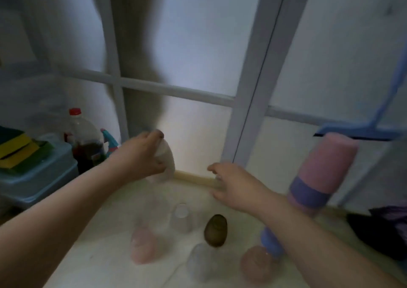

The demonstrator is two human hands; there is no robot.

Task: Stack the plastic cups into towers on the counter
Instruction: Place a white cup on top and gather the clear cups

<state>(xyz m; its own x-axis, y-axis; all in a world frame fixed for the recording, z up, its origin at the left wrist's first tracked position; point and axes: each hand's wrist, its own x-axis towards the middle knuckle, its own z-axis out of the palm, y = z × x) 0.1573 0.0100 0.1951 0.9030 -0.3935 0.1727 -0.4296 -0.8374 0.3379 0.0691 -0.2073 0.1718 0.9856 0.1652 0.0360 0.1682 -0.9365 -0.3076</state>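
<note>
My left hand (143,155) grips a clear plastic cup (166,157) held tilted above the pale counter (99,254). Beneath it rises a faint clear stack of cups (154,208), blurred. Upside-down cups stand on the counter: a clear one (181,218), an olive-brown one (215,230), a pink one (142,247), a bluish clear one (199,262) and a pink one (256,263). A tall tower of pink, purple and blue cups (317,184) leans at the right. My right hand (229,184) hovers near the window sill, fingers spread, holding nothing.
A frosted window (198,56) backs the counter. At the left stand a red-capped bottle (84,142), a spray bottle (110,143) and a blue box (37,177) with sponges on top. A blue squeegee (356,131) hangs at the right, dark cloth (383,230) below.
</note>
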